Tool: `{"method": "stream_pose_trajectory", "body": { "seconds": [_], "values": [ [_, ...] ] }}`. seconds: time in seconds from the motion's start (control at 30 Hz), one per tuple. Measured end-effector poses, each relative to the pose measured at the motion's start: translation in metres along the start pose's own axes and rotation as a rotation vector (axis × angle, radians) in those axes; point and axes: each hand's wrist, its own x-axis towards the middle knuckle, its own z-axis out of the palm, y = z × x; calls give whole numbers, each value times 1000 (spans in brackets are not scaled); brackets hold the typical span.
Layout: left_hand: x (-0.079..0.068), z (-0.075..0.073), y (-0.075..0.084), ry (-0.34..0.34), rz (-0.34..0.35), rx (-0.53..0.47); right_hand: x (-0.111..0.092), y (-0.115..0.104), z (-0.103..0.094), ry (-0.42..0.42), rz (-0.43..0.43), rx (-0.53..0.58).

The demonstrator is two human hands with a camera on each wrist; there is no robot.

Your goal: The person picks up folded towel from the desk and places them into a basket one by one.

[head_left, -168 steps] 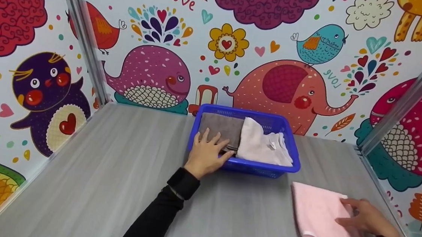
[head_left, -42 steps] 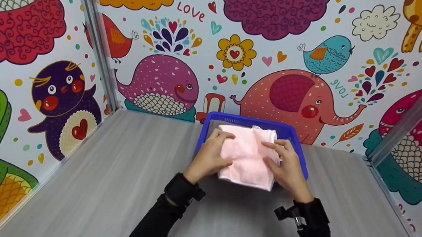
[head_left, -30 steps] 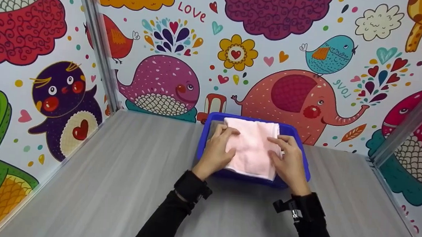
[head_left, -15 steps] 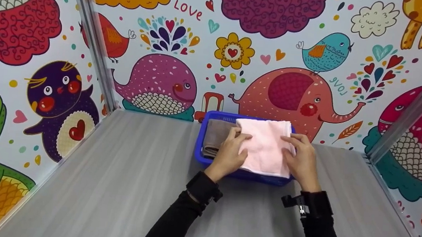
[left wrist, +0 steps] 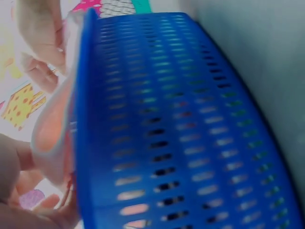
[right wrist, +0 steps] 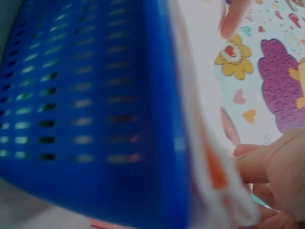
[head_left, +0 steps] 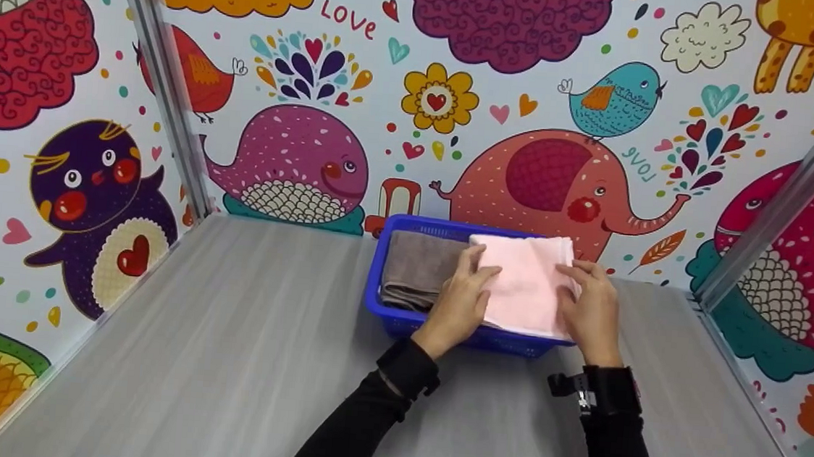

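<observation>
A folded pink towel [head_left: 526,285] lies over the right half of the blue plastic basket [head_left: 399,322], its front edge at the rim. My left hand [head_left: 458,298] pinches the towel's left edge; my right hand [head_left: 589,308] pinches its right edge. In the left wrist view the towel [left wrist: 50,129] bulges in a soft fold beside the basket rim, the left fingers close to it. The right wrist view shows layered towel edges [right wrist: 205,143] along the rim near the right hand [right wrist: 281,176]. A folded grey-brown towel [head_left: 415,265] fills the basket's left half. The white cloth seen earlier is hidden.
The basket stands on a grey wood-grain table [head_left: 237,360] against a cartoon-printed back wall [head_left: 412,163]. Printed side walls and metal corner posts [head_left: 164,79] bound the table left and right. A black wrist-worn camera mount [head_left: 569,384] juts from the right wrist.
The pink towel, first on the table at right, was lifted by both hands over the basket. It then shifted rightward, uncovering the grey-brown towel, and settled slightly lower.
</observation>
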Motion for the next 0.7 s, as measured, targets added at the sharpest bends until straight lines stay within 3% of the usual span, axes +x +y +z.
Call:
{"method": "stream_pose_trajectory", "body": {
  "seconds": [0.13,0.3,0.5,0.7],
  "values": [
    [-2,9,-6,8,51,92,-1,5,7,-65,42,-28],
    [-5,16,-12,-43,46,261,-4,5,12,-121,98,-48],
    [-10,17,-11,-133,22,484,-5,8,17,-105,62,-117],
    [-12,16,-8,-250,-42,531,-7,14,26,-193,-4,-252]
  ]
}}
